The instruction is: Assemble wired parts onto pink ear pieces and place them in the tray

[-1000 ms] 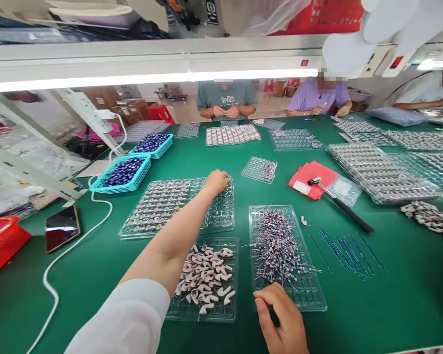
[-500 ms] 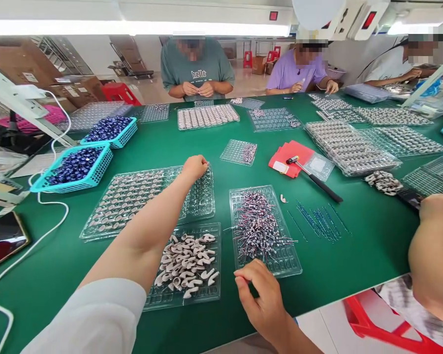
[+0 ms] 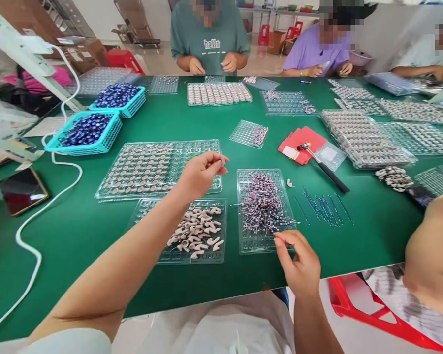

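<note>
My left hand hovers over the right end of a large clear blister tray that is mostly filled with small beige parts. Its fingers are pinched together; what they hold is too small to name. My right hand rests at the near edge of a clear tray heaped with thin wired components, fingers curled and pinched at the wires. Between my hands lies a tray of loose white curved pieces.
Two teal baskets of blue parts stand at the left, with a phone and a white cable. A hammer lies on red paper. Filled trays cover the far right. Three people sit opposite; another person's arm is at my right.
My left hand has pulled back from the far right corner of the large tray towards me. My right hand has shifted right to the wire tray's near edge. The view has tilted down.
</note>
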`<state>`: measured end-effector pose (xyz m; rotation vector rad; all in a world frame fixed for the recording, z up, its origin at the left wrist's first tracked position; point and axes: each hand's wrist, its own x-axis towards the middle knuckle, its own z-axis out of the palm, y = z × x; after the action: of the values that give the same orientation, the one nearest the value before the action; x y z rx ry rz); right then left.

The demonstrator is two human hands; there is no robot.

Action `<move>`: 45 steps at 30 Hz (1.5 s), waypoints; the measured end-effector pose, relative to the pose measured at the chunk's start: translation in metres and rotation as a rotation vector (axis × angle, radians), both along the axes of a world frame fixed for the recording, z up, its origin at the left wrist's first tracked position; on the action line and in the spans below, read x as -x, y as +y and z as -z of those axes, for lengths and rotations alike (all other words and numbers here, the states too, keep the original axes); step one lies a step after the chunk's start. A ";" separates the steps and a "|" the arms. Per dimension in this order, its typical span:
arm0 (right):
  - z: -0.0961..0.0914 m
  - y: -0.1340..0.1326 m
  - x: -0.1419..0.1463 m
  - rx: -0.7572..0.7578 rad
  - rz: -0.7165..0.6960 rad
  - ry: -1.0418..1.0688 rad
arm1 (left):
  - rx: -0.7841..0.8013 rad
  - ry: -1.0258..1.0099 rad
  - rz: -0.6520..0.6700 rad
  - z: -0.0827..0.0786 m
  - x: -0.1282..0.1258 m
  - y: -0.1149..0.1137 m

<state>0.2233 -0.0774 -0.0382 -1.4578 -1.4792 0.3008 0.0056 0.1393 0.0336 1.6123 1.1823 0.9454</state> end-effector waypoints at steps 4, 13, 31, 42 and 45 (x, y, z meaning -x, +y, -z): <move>0.000 0.007 -0.009 0.048 -0.060 -0.130 | 0.266 -0.265 0.057 0.003 0.020 -0.061; -0.001 0.018 0.002 0.171 -0.135 -0.371 | 0.444 -0.310 0.241 0.015 0.016 -0.130; 0.010 0.037 0.022 0.162 -0.097 -0.788 | 0.467 -0.194 0.273 0.042 0.008 -0.136; 0.002 0.027 0.018 0.204 -0.186 -0.550 | 0.336 -0.071 0.327 0.044 0.013 -0.138; -0.006 0.019 0.017 0.236 -0.229 -0.432 | 0.285 -0.007 0.339 0.039 0.013 -0.139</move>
<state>0.2065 -0.0581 -0.0322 -1.6090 -2.0231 0.3206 -0.0070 0.0000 -0.0051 1.5123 0.9500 0.5395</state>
